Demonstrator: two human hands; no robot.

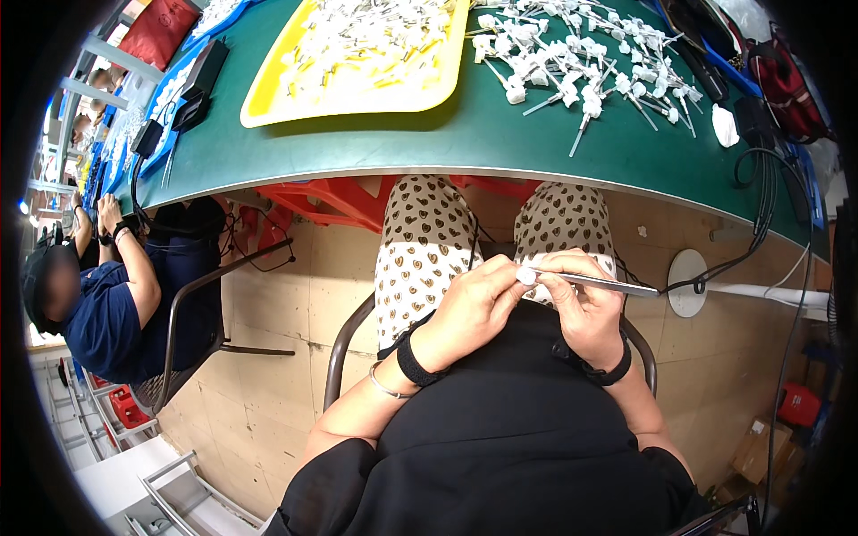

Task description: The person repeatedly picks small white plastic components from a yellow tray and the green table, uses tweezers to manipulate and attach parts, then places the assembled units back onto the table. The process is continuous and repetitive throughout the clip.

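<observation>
Above my lap, in front of the table edge, my two hands meet. My left hand [483, 302] pinches a small white plastic piece [526, 276] between thumb and fingertips. In my right hand [585, 304] is a slim grey metal tool [612, 284], its inner end at the white piece and its outer end pointing right. Whether it is a pair of tweezers or a blade handle I cannot tell. The fingers hide most of the white piece. On the table beyond lies a loose heap of white pieces with thin stems [581, 67].
A yellow tray [357, 118] full of small white and metallic parts stands on the green table [357, 156]. Black cables [764, 192] hang over the right edge, near a red bag [791, 85]. At left a co-worker [116, 308] sits by a metal-framed chair [179, 330].
</observation>
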